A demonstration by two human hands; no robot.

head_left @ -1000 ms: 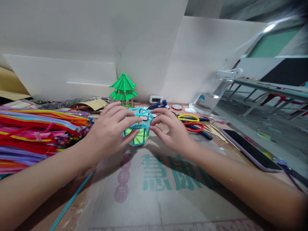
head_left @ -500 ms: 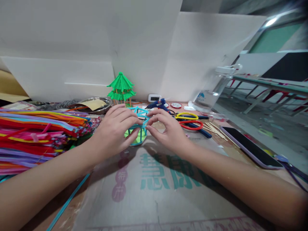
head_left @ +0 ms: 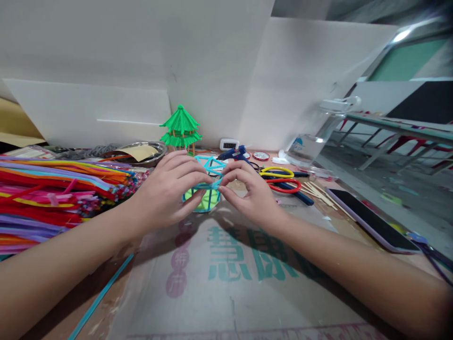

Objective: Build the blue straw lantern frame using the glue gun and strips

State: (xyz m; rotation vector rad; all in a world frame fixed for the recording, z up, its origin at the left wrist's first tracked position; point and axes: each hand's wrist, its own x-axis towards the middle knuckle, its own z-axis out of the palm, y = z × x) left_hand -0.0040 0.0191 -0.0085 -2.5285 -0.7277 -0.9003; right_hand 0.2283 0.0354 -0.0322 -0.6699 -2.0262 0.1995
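Note:
A small cage-like frame of blue pipe cleaners point(head_left: 208, 182) with a light green base stands on the cardboard sheet point(head_left: 230, 274). My left hand point(head_left: 166, 191) curls round its left side, fingers closed on the frame. My right hand point(head_left: 249, 193) pinches a blue strand at the frame's right edge between thumb and forefinger. The lower part of the frame is partly hidden by my fingers.
A thick pile of coloured pipe cleaners point(head_left: 53, 198) lies at the left. Behind stand a green pagoda model point(head_left: 181, 127), a metal dish point(head_left: 141, 153), a blue glue gun point(head_left: 233, 153), scissors point(head_left: 283, 182), wooden sticks point(head_left: 318, 193), a phone point(head_left: 371, 219) and a clear jug point(head_left: 314, 137).
My right hand's fingers have closed from a loose touch into a pinch on the frame's right edge. The frame has sunk a little lower between both hands.

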